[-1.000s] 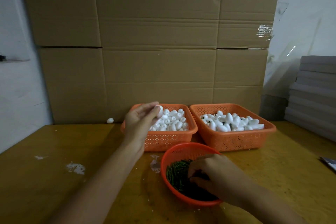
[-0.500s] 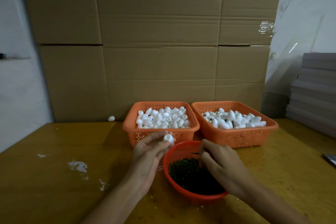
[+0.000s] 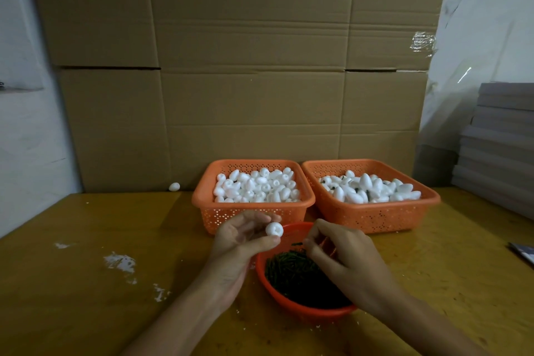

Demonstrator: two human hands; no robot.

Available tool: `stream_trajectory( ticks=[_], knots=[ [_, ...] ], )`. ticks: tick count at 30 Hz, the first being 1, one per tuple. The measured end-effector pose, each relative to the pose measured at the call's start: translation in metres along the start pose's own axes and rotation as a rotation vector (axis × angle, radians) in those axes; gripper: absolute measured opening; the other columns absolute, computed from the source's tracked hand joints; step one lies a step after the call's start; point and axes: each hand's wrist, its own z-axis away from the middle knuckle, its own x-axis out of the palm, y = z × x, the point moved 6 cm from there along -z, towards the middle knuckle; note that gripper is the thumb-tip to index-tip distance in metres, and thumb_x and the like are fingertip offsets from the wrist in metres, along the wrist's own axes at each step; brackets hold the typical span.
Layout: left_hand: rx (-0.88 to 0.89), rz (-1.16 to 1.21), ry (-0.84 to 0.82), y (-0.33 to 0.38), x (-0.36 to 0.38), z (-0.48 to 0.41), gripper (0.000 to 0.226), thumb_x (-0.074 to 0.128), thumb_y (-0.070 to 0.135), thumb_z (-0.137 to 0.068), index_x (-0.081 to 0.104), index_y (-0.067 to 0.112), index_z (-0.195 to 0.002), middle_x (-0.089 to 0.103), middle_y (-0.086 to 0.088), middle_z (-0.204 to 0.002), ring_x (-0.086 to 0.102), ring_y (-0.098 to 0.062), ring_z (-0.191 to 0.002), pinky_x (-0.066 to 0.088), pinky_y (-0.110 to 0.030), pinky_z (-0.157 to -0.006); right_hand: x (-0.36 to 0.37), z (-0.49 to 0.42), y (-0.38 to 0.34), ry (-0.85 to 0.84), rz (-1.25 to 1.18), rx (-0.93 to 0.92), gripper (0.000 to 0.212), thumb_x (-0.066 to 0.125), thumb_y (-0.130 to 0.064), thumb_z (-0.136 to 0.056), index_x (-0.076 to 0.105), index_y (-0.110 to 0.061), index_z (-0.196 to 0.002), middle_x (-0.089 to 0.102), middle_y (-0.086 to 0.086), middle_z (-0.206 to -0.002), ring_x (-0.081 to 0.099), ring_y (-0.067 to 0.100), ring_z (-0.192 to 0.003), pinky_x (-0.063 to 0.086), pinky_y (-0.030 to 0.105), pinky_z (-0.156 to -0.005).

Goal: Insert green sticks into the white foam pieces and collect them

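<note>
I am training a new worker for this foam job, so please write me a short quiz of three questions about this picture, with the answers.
1. True or false: the left hand is empty.
2. Where are the green sticks heaped? A) on the floor B) in the round bowl C) in the left hand
3. How many rectangular baskets hold foam pieces?
Key: 1. False, it pinches a white foam piece. 2. B. 3. Two.
</note>
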Motion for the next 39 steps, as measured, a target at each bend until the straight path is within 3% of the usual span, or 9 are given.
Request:
stream_trajectory(
  ticks=[7, 11, 14, 18, 23, 27, 30, 39],
  knots=[
    [-0.046, 0.037, 0.005, 0.0008, 0.0018, 0.0004, 0.037, 0.099, 0.021, -0.063, 0.081, 0.023, -0.096, 0.076, -0.017, -0.121, 0.074, -0.025, -0.114, 0.059, -0.024, -0.087, -0.0002, 0.002, 0.0013, 0.009, 0.012, 0.006, 0.017, 0.058, -0.04, -0.099, 0.059, -0.032, -0.084, 0.067, -0.017, -0.085, 0.065, 0.009, -0.078, 0.047, 0.027, -0.066],
    [-0.053, 0.008, 0.053, 0.0013, 0.0009, 0.0011, 0.03, 0.096, 0.034, -0.071, 0.083, 0.023, -0.095, 0.079, -0.014, -0.11, 0.075, -0.017, -0.094, 0.059, -0.022, -0.079, -0.0007, 0.0031, 0.002, 0.011, 0.023, 0.007, 0.019, 0.057, -0.044, -0.099, 0.057, -0.034, -0.083, 0.065, -0.021, -0.085, 0.064, 0.007, -0.08, 0.044, 0.022, -0.063],
    [-0.052, 0.026, 0.082, 0.0022, -0.0007, 0.0008, 0.027, 0.083, 0.038, -0.077, 0.082, 0.019, -0.097, 0.077, -0.013, -0.099, 0.069, -0.014, -0.079, 0.058, -0.023, -0.072, -0.0015, 0.0036, 0.0024, 0.022, 0.011, 0.005, 0.022, 0.053, -0.049, -0.097, 0.058, -0.033, -0.083, 0.065, -0.021, -0.085, 0.064, 0.006, -0.08, 0.044, 0.021, -0.063],
    [-0.068, 0.006, 0.087, 0.0032, -0.0052, 0.0032, 0.032, 0.081, 0.04, -0.079, 0.081, 0.017, -0.102, 0.074, -0.013, -0.087, 0.069, -0.016, -0.074, 0.054, -0.023, -0.061, -0.0029, 0.0035, 0.0042, 0.028, 0.007, 0.01, 0.021, 0.056, -0.045, -0.098, 0.057, -0.034, -0.081, 0.065, -0.022, -0.085, 0.064, 0.005, -0.079, 0.042, 0.018, -0.064],
    [-0.082, -0.097, 0.071, 0.0015, -0.0048, 0.0022, 0.041, 0.094, 0.035, -0.068, 0.081, 0.02, -0.105, 0.078, -0.012, -0.098, 0.068, -0.02, -0.084, 0.048, -0.034, -0.07, -0.0035, 0.0035, 0.0042, 0.036, 0.019, 0.013, 0.023, 0.053, -0.05, -0.095, 0.057, -0.033, -0.081, 0.065, -0.022, -0.086, 0.064, 0.006, -0.082, 0.043, 0.02, -0.065],
    [-0.042, -0.056, 0.041, 0.0029, -0.0026, 0.0001, 0.044, 0.096, 0.015, -0.068, 0.079, 0.026, -0.107, 0.078, -0.012, -0.116, 0.076, -0.021, -0.101, 0.059, -0.024, -0.08, -0.0029, 0.0034, 0.0054, 0.035, 0.034, 0.014, 0.024, 0.051, -0.052, -0.095, 0.057, -0.034, -0.081, 0.065, -0.022, -0.088, 0.063, 0.004, -0.082, 0.045, 0.022, -0.065],
    [-0.041, -0.05, 0.001, 0.0009, -0.0015, 0.0001, 0.039, 0.095, 0.017, -0.064, 0.08, 0.022, -0.1, 0.077, -0.014, -0.12, 0.073, -0.024, -0.117, 0.059, -0.024, -0.086, -0.0028, 0.0038, 0.006, 0.034, 0.04, 0.013, 0.023, 0.052, -0.051, -0.096, 0.056, -0.034, -0.082, 0.064, -0.022, -0.087, 0.063, 0.004, -0.08, 0.045, 0.022, -0.065],
    [0.007, -0.157, -0.021, -0.0016, 0.0002, -0.0007, 0.044, 0.095, 0.03, -0.068, 0.082, 0.022, -0.11, 0.078, -0.006, -0.12, 0.072, -0.019, -0.118, 0.058, -0.023, -0.088, -0.0044, 0.0037, 0.0044, 0.045, -0.004, 0.016, 0.019, 0.053, -0.051, -0.094, 0.058, -0.036, -0.083, 0.066, -0.02, -0.085, 0.065, 0.007, -0.08, 0.045, 0.021, -0.061]
  ],
)
